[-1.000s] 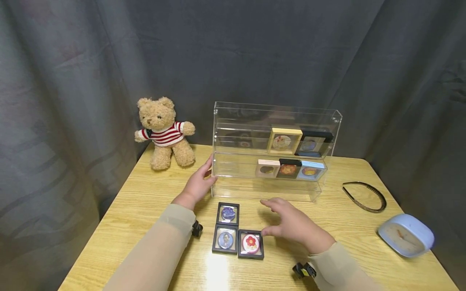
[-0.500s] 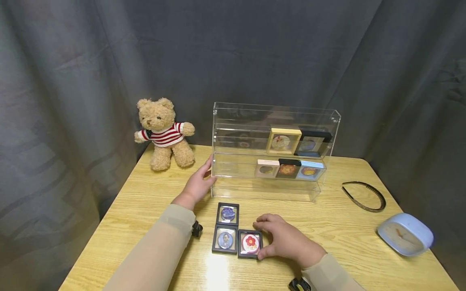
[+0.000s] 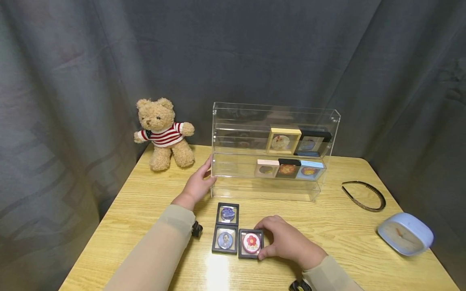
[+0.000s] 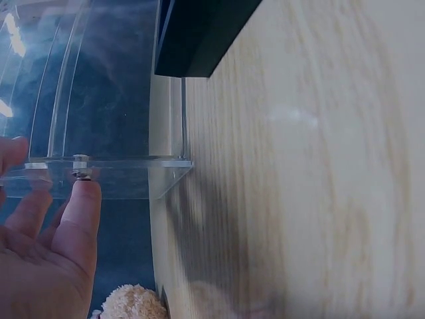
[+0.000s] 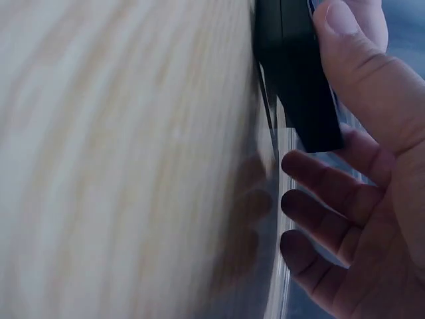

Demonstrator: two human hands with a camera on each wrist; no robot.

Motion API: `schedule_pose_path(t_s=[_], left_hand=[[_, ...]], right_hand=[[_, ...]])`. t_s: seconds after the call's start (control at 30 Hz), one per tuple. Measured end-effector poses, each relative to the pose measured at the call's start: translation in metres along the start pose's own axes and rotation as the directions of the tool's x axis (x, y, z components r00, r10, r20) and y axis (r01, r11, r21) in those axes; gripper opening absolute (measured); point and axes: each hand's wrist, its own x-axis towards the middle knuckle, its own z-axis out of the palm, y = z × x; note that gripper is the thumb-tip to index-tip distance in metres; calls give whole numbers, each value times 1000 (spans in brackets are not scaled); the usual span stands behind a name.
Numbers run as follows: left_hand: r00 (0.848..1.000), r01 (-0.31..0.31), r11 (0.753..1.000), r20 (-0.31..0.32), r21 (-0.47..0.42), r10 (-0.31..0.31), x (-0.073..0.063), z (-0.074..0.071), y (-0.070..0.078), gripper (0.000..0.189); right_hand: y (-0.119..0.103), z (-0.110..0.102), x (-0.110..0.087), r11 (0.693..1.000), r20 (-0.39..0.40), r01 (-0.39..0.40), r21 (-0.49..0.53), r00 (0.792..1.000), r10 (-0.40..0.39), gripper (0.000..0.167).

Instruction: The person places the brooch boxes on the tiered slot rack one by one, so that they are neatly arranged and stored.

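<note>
Steadying, it seems, the clear acrylic tiered rack (image 3: 236, 170), the left hand (image 3: 196, 185) lays extended fingers against its left end. The right hand (image 3: 287, 242) pinches a flat black square frame with a red-flower badge (image 3: 251, 243) by its right-hand corners, probably keeping the face uncovered, beside two matching black frames (image 3: 225, 240); whether it touches the pale wooden table (image 3: 327, 214) is unclear.

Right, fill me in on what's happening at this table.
Someone's right hand pinches a black-framed flower badge by its right side; I can't tell whether it is off the table. Their left hand rests against the left end of a clear display stand. Two other black frames lie flat beside the badge. Five more frames stand on the shelves, two above three.
</note>
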Motion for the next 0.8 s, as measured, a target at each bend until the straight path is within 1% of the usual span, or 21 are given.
schedule_pose_path(t_s=[0.2,0.3,0.4,0.47,0.6,0.7,0.8], left_hand=[[1000,-4,1000,0,3,4,0,0,0,77],[1000,0,1000,2,3,0,0,0,1,78],[1000,1,1000,0,7,-1,0,1,1,78],[1000,-3,1000,0,5,3,0,1,1,78],[1000,-2,1000,2,2,2,0,0,0,77],[1000,4,1000,3,-1,-4,0,0,0,77],[1000,2,1000,1,-3,-2,0,1,0,77]], right_hand=[[1,-3,2,992,-2,-52,111,999,52,58],[1,-7,1,986,-8,-61,154,998,63,48],[2,-12,0,981,-30,-52,185,998,58,40],[3,-16,0,983,-60,-43,180,997,54,39],[8,-30,0,992,-139,-47,113,988,63,38],[12,-44,0,996,-211,-61,72,975,75,34],[17,-62,0,995,-284,-95,40,953,103,31]])
